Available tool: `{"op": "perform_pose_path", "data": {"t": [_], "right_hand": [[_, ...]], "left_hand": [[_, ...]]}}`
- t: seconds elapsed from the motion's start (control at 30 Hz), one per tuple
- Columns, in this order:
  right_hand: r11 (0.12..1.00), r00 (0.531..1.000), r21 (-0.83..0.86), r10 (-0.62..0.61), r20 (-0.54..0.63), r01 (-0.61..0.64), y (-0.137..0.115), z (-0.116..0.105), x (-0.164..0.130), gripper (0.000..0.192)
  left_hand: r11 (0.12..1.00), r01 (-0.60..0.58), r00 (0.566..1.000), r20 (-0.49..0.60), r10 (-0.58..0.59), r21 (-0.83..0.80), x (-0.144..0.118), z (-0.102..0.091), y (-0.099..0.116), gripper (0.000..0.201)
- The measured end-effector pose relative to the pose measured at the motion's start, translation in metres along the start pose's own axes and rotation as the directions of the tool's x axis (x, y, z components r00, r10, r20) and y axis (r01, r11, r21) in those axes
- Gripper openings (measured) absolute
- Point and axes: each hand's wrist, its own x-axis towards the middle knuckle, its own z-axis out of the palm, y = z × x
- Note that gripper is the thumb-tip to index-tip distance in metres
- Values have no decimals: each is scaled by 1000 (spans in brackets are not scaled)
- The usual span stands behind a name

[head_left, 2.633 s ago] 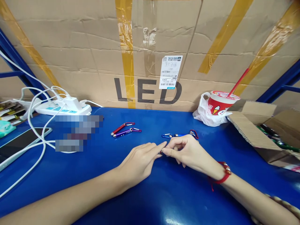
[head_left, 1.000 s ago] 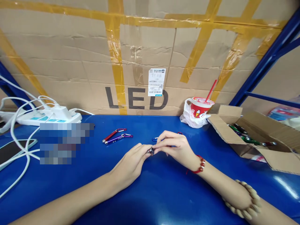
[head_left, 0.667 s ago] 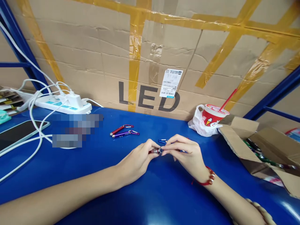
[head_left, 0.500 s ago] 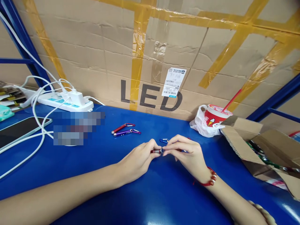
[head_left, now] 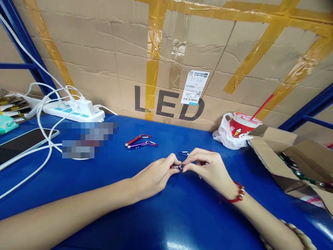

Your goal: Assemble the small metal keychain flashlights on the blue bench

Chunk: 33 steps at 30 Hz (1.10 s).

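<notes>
Blue worktop [head_left: 182,222] backed by taped cardboard. Left hand [head_left: 153,177] and right hand [head_left: 210,168] met above it, fingertips pinched narrow on a small red keychain light [head_left: 177,167] between them. Red and purple lights [head_left: 139,141] lay well apart behind.

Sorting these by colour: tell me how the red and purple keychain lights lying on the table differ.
The red light lies just behind the purple light. The red light has a red clip; the purple light's clip looks purple too. The red light tilts slightly more steeply than the purple one. Both lie untouched, clips pointing right.
</notes>
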Motion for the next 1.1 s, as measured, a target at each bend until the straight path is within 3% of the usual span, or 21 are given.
{"op": "perform_pose_path", "data": {"t": [0.23, 0.47, 0.8, 1.1], "right_hand": [[974, 977, 92, 198, 83, -205, -2, 1, 0, 30], [973, 974, 92, 205, 93, -213, -5, -1, 2, 32], [985, 983, 67, 154, 99, -161, -3, -2, 3, 29], [927, 929, 132, 325, 178, -350, 0, 7, 0, 23]], "left_hand": [[998, -17, 1000, -19, 18, 54, 0, -1, 3, 8], [976, -69, 997, -28, 76, 205, 0, -2, 5, 17], [947, -5, 1000, -19, 12, 320, 0, -2, 6, 21], [927, -4, 999, -33, 18, 374, 0, 0, 0, 20]]}}
